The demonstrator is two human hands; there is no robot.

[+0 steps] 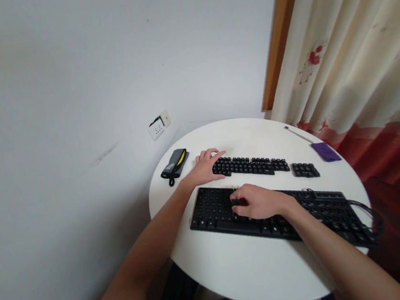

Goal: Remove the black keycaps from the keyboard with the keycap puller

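A black keyboard (226, 226) lies on the round white table (257, 268), with its upper left part stripped of keycaps. Over that bare part, my right hand (258, 201) is closed around a small dark tool with thin wire ends (233, 187), which looks like a wire keycap puller. My fingers cover most of the tool. Behind the keyboard, loose black keycaps (247, 166) are laid out in rows. At the left end of those rows rests my left hand (207, 166), fingers spread and open, thumb and forefinger on either side of the keycaps.
A separate block of keycaps (305, 169) sits at the right of the rows. A grey pouch with yellow trim (175, 163) lies at the table's left edge. To the right are a purple cloth (325, 151), a thin stick (297, 134) and a coiled black cable (376, 219).
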